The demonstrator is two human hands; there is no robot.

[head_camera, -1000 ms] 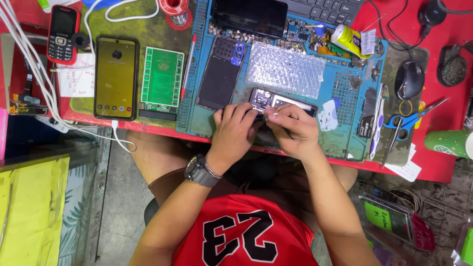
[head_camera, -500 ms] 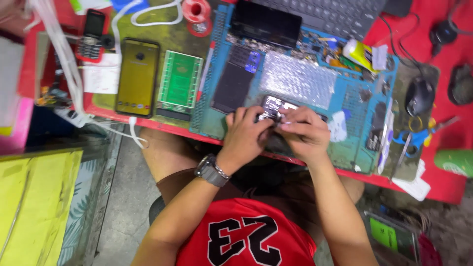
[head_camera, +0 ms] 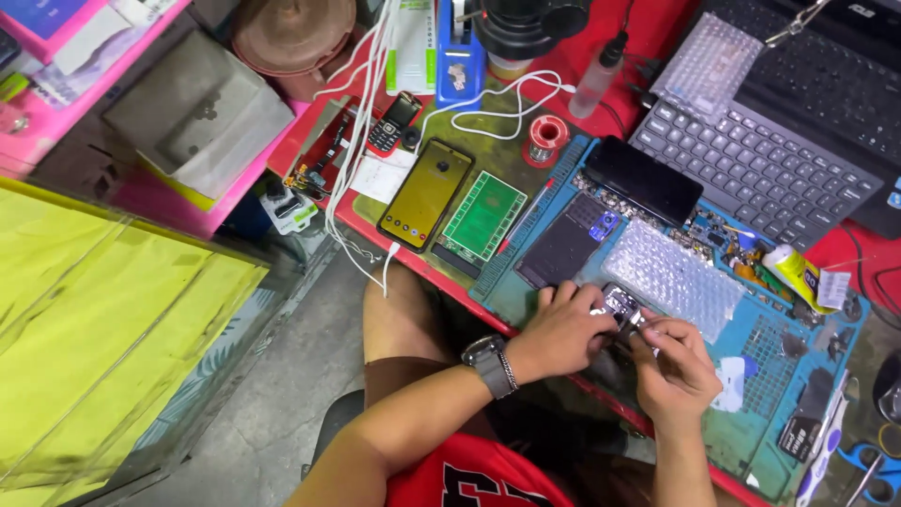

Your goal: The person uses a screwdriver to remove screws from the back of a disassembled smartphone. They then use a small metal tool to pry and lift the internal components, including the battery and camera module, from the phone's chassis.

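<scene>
Head view. We see both hands working at the near edge of the blue repair mat (head_camera: pixel 751 376), which lies on the red surface (head_camera: pixel 582 70). The left hand (head_camera: pixel 561 330) is curled, fingers pressed together around the left end of a small metallic phone part (head_camera: pixel 621 306). The right hand (head_camera: pixel 678 368) pinches the right end of the same part between thumb and fingertips. The part sits between the two hands, just above the mat, close to the front edge of the surface. A wristwatch (head_camera: pixel 490 362) is on the left wrist.

Just beyond the part lies a sheet of bubble wrap (head_camera: pixel 674 278), touching or nearly touching it; we cannot tell which. To the left of the wrap is a dark phone back panel (head_camera: pixel 565 246), and above that a black phone (head_camera: pixel 642 180). Open mat shows to the right of the right hand, up to a white scrap (head_camera: pixel 730 390).

Left of the mat, near the surface edge, are a green circuit board (head_camera: pixel 484 216) and a yellow-cased phone (head_camera: pixel 426 193), side by side. A solder spool (head_camera: pixel 546 137) stands behind them. A laptop keyboard (head_camera: pixel 760 169) occupies the far right. White cables (head_camera: pixel 361 160) hang over the left edge.
</scene>
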